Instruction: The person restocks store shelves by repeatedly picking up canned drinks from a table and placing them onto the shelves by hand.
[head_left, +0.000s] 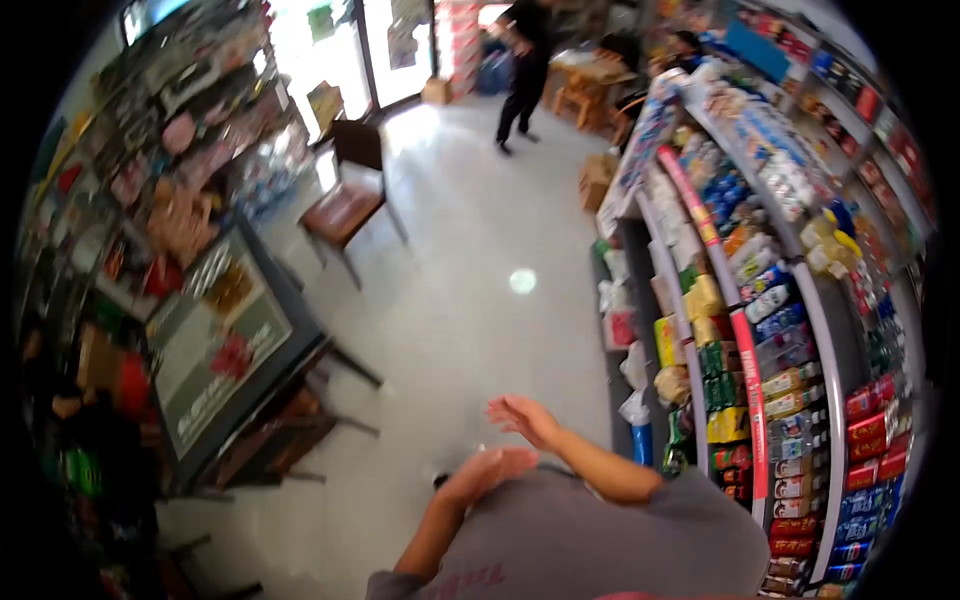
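Note:
My left hand (488,472) is held in front of my grey shirt (600,535), its fingers stretched out toward the right and slightly blurred. Just beyond it, my right hand (526,420) reaches in from the right with its fingers extended. Both hands are open, and I see nothing held in either. A small gap separates them, and the pale tiled floor (480,340) lies below.
Shelves of packaged goods (725,370) run along my right. A dark-edged table (240,340) and a brown chair (345,205) stand to the left. Cardboard boxes (598,180) sit by the shelf's far end. A person in dark clothes (525,70) stands near the glass doors (395,50).

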